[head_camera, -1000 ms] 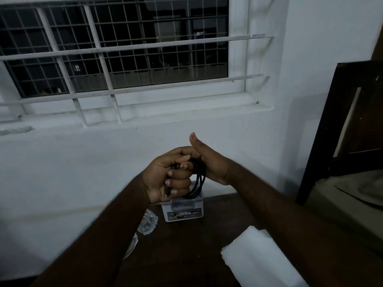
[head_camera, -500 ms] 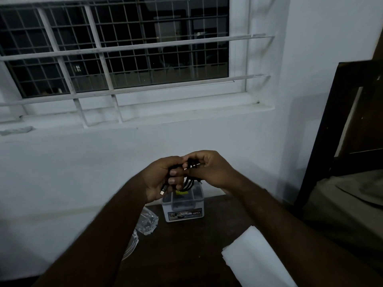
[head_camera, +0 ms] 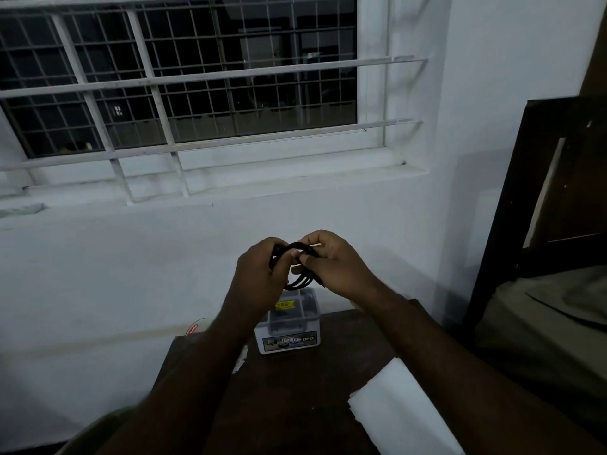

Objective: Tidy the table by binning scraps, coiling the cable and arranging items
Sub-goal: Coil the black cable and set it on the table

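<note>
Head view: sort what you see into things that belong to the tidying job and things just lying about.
Belongs to the job:
- black cable, coiled, gripped by left hand and right hand
- small plastic box on the table
- white paper on the table
- clear wrapper scrap

Just lying about:
- barred window
- dark wooden frame

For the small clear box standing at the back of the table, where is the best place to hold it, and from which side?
Probably from above, fingers on the two side walls of the clear box. It stands upright, its sides look free, and both hands, left and right, are just above it, though they hold the black cable.
</note>
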Demonstrator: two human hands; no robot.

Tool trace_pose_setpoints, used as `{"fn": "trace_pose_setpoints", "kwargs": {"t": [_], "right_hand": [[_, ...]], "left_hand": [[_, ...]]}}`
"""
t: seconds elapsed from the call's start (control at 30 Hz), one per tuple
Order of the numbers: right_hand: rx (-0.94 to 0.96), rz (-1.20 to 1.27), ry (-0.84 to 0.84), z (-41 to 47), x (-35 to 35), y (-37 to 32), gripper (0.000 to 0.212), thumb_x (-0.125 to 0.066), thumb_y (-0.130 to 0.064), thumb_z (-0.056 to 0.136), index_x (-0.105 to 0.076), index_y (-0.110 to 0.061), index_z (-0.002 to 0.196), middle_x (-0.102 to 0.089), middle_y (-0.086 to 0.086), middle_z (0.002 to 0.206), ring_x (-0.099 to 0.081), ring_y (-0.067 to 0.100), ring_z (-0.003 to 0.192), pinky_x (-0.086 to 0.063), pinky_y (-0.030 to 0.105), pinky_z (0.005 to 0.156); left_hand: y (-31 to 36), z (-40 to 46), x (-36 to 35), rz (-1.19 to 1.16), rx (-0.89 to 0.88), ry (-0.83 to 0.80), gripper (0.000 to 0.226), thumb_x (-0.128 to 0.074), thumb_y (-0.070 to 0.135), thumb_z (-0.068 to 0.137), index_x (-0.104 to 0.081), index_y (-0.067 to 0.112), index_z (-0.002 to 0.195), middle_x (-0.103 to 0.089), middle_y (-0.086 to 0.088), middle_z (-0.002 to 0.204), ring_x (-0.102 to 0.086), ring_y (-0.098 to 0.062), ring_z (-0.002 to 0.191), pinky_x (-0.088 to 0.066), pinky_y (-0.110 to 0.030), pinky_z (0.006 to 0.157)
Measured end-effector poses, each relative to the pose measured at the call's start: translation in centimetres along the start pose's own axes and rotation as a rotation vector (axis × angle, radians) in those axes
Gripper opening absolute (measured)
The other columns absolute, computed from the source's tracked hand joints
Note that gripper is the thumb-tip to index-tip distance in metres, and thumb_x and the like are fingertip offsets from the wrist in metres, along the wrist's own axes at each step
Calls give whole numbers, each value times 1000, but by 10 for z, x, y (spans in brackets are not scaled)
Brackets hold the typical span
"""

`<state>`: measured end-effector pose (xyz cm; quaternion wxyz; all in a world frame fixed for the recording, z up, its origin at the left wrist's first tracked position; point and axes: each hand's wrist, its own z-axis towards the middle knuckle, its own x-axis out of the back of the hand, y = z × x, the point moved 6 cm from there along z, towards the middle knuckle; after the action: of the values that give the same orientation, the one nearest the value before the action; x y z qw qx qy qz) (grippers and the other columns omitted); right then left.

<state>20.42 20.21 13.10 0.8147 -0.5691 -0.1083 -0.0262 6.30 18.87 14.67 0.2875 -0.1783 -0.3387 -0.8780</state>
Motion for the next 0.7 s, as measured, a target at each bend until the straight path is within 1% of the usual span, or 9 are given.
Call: {"fn": "trace_pose_setpoints", "kwargs": {"t": [0.1, 0.2, 0.23, 0.37, 0.47, 0.53, 0.6, 0.67, 0.7], "right_hand": [[105, -183, 10, -2, 0, -5, 11, -55, -13, 96, -57, -11, 107, -73, 9, 101, -74, 17, 84, -58, 32, 81], [235, -334, 20, -6, -3, -5, 19, -51, -9, 97, -57, -13, 114, -69, 7, 107, -66, 16, 98, -52, 28, 86], [277, -379, 34, -7, -2, -3, 21, -51, -9, 96, -59, -13, 116, -66, 7, 110, -61, 17, 103, -51, 29, 88], [400, -531, 92, -9, 0, 2, 23, -52, -10, 96, -63, -11, 117, -65, 8, 105, -57, 22, 96, -51, 42, 84], [385, -403, 107, -14, -6, 4, 28, -50, -9, 95, -58, -18, 120, -68, 5, 104, -66, 21, 82, -56, 44, 76], [348, -323, 105, -15, -7, 7, 26, -50, -9, 95, -55, -22, 118, -68, 2, 101, -69, 22, 71, -58, 44, 70], [357, -292, 106, -18, -5, 13, 24, -51, -7, 95, -58, -21, 114, -68, -7, 94, -68, 17, 65, -57, 36, 63], [339, -265, 82, -21, -6, 17, 28, -52, -8, 93, -60, -25, 114, -68, -15, 81, -62, 7, 56, -48, 20, 55], [304, -234, 59, -22, -9, 19, 29, -54, -11, 92, -61, -28, 115, -69, -15, 84, -63, 5, 59, -45, 15, 55]], "left_hand": [[-2, 1, -3, 46, 66, -39, 17, -58, 21, 96, -67, 7, 93, -67, -1, 76, -66, -17, 66, -52, -30, 63], [-10, 1, -7, -19, 225, -115, 23, -54, 28, 98, -68, 13, 89, -64, 10, 65, -63, -3, 53, -46, -14, 53], [-14, -1, -9, -80, 296, -137, 24, -53, 30, 98, -68, 14, 87, -66, 9, 65, -62, 0, 50, -45, -13, 51], [-28, -13, -24, -586, 642, -213, 28, -53, 33, 99, -68, 10, 89, -72, 2, 75, -62, -6, 55, -52, -25, 57], [-26, -22, -35, -981, 794, -280, 34, -54, 37, 98, -66, 11, 81, -64, 3, 62, -57, -10, 53, -49, -25, 52], [-26, -25, -40, -1113, 829, -330, 35, -54, 41, 97, -66, 15, 77, -61, 4, 62, -54, -9, 53, -45, -25, 52], [-29, -26, -41, -1138, 839, -299, 35, -53, 41, 97, -67, 16, 76, -61, 4, 65, -53, -8, 52, -42, -25, 50], [-31, -24, -38, -1117, 818, -214, 35, -51, 38, 99, -67, 15, 79, -61, 4, 66, -51, -8, 49, -41, -24, 47], [-30, -22, -37, -1113, 803, -183, 34, -50, 37, 99, -66, 13, 81, -61, 4, 66, -50, -7, 48, -42, -23, 45]]}}
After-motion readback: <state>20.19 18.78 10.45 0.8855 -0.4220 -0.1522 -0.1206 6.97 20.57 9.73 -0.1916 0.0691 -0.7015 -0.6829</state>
